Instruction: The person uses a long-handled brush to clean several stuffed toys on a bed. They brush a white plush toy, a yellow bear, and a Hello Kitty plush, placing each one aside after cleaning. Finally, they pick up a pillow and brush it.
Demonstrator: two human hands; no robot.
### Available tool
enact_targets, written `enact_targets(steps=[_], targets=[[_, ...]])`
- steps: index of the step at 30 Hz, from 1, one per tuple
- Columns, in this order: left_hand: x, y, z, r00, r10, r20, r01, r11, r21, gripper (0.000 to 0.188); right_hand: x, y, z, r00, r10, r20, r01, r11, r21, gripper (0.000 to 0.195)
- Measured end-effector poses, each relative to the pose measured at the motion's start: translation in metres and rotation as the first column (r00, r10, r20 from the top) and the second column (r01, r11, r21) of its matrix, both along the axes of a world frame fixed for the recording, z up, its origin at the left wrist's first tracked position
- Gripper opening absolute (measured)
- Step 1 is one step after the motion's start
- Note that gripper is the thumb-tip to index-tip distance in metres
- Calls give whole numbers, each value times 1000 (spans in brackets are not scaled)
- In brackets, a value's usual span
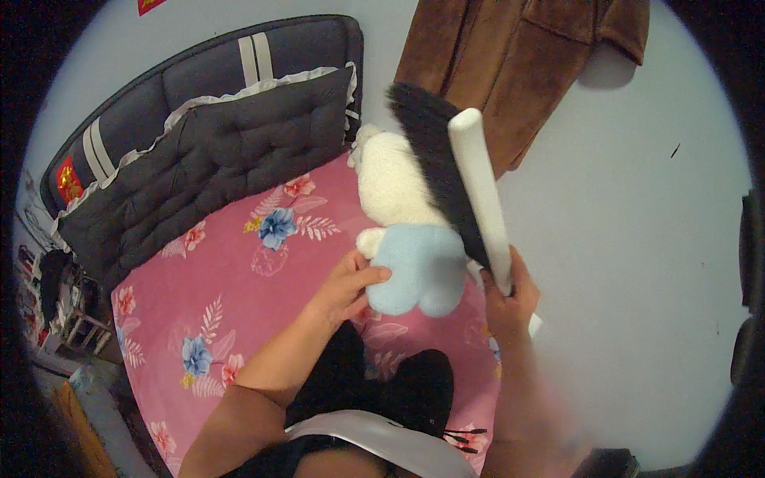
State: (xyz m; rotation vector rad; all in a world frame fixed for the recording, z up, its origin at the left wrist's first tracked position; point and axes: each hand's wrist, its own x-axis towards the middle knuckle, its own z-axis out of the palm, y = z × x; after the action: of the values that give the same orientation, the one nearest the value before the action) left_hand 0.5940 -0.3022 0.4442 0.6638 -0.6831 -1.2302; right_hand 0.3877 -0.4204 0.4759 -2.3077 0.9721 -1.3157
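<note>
A white plush toy (391, 179) with a light-blue lower part lies face down on a pink floral bed sheet (311, 269). My left hand (352, 281) grips its left side, the thumb pressing on the blue fabric beside a small white limb. In my right hand (514, 299) is a bed brush (433, 161) with a white handle and long black bristles. The brush is raised at a slant, and its bristles overlap the toy's right side in view; whether they touch it I cannot tell. The toy's front is hidden.
A dark padded headboard (305, 54) with a tufted grey cushion (257, 131) borders the bed's far side. Brown plush clothing (508, 71) hangs on the pale wall (615, 209) at right. Cluttered shelving (77, 328) stands at left. My knees (424, 382) are on the bed.
</note>
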Motion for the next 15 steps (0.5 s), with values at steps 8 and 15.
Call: enact_targets(steps=[8,15], targets=[[5,-14,-13,807,-202,-555,140,978,-154,58,10,18,-21,983,181,42,-182,983,12,47],[6,-20,-23,874,-142,-465,138,990,-44,58,9,20,-28,988,151,-21,-152,985,-83,44]])
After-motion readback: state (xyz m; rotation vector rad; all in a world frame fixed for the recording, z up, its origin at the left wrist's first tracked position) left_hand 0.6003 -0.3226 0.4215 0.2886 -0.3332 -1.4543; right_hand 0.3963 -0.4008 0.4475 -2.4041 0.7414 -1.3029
